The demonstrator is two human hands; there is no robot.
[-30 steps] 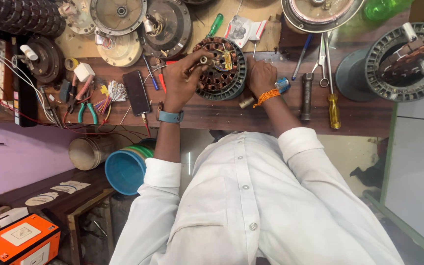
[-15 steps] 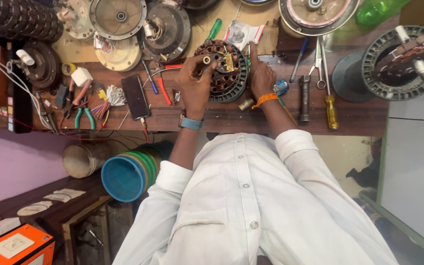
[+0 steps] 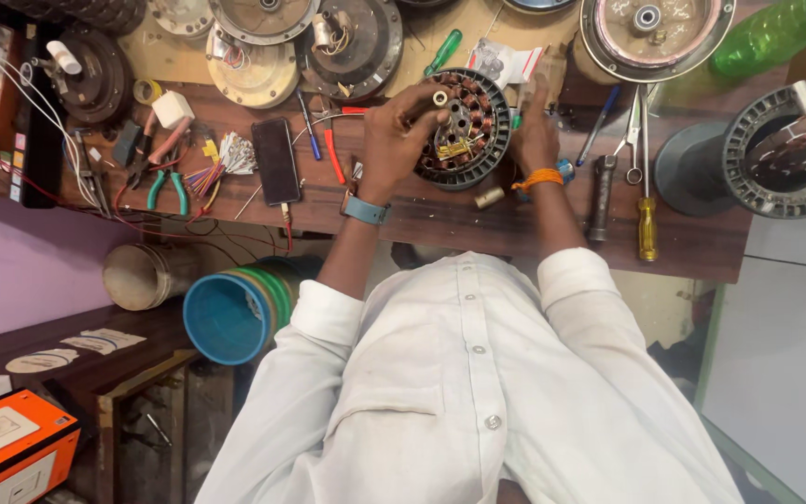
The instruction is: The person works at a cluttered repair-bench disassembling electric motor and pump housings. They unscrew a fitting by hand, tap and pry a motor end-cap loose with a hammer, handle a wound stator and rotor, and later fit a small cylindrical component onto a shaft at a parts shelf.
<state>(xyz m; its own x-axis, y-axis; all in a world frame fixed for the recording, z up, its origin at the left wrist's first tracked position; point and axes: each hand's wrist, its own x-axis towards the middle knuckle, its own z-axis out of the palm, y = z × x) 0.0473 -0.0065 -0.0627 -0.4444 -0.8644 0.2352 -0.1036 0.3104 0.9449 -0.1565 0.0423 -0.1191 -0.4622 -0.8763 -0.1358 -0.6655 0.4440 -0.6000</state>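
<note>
A round motor stator (image 3: 474, 140) with copper windings lies on the brown workbench (image 3: 478, 229). My left hand (image 3: 401, 140), with a blue watch at the wrist, is closed over the stator's left side, its fingers around the short shaft at the centre. My right hand (image 3: 535, 131), with an orange thread band at the wrist, rests against the stator's right rim, fingers bent on it. A small metal sleeve (image 3: 489, 197) lies just in front of the stator.
A black phone (image 3: 275, 161), green-handled pliers (image 3: 165, 187) and loose wires lie to the left. A yellow-handled screwdriver (image 3: 646, 229) and scissors (image 3: 633, 140) lie to the right. Motor housings (image 3: 352, 37) line the back. A blue bucket (image 3: 230, 313) stands under the bench.
My left hand has moved from the stator's left edge onto its centre shaft. My right hand has shifted up along the right rim. The view has drifted.
</note>
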